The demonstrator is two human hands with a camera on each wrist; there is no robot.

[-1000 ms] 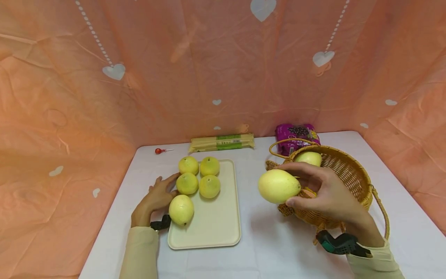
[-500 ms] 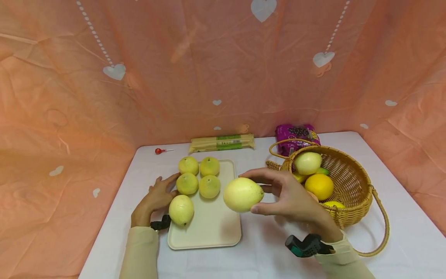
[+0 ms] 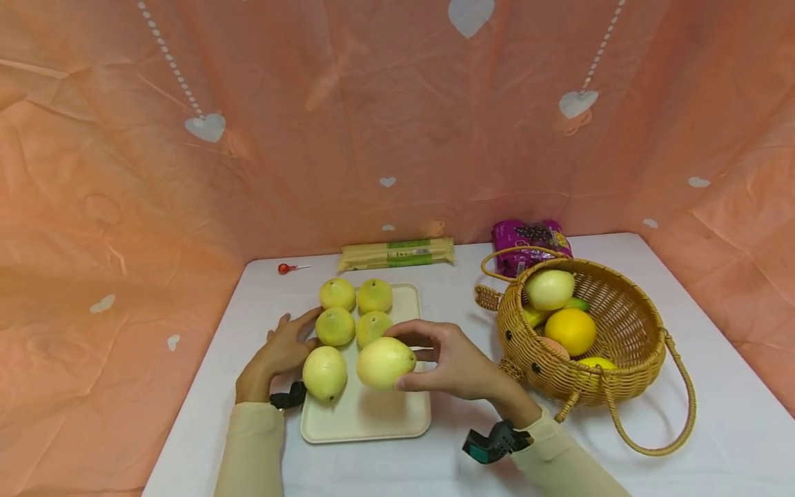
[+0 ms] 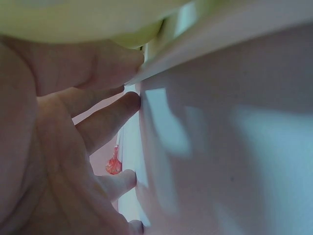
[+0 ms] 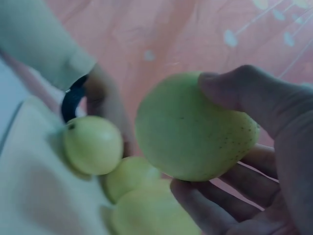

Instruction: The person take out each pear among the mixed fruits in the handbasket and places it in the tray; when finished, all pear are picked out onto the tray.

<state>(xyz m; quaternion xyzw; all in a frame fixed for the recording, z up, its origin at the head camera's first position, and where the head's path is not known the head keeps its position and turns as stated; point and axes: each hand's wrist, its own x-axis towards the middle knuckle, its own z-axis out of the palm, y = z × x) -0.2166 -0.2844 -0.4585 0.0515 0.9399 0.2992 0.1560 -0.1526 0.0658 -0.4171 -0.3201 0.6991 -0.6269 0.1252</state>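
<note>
In the head view my right hand (image 3: 456, 362) holds a pale yellow pear (image 3: 384, 363) over the cream tray (image 3: 397, 428). The right wrist view shows thumb and fingers around this speckled pear (image 5: 190, 127). Another pear (image 3: 325, 373) lies at the tray's left side, with several round yellow-green fruits (image 3: 335, 326) in two rows behind it. My left hand (image 3: 286, 353) rests beside the tray's left edge, holding nothing. Up close in the left wrist view, its thumb is at the tray's rim (image 4: 195, 49) and the loosely spread fingers (image 4: 110, 122) reach down to the tabletop.
A wicker basket (image 3: 646, 379) at right has a pear (image 3: 549, 290), an orange-yellow round fruit (image 3: 570, 332) and other fruit inside. Along the back lie a purple packet (image 3: 528, 241), a long tan-and-green packet (image 3: 397, 254) and a small red-headed tool (image 3: 284, 268).
My right hand has carried the pear left from in front of the basket to over the tray, uncovering the basket's fruit. My left hand has stayed in place.
</note>
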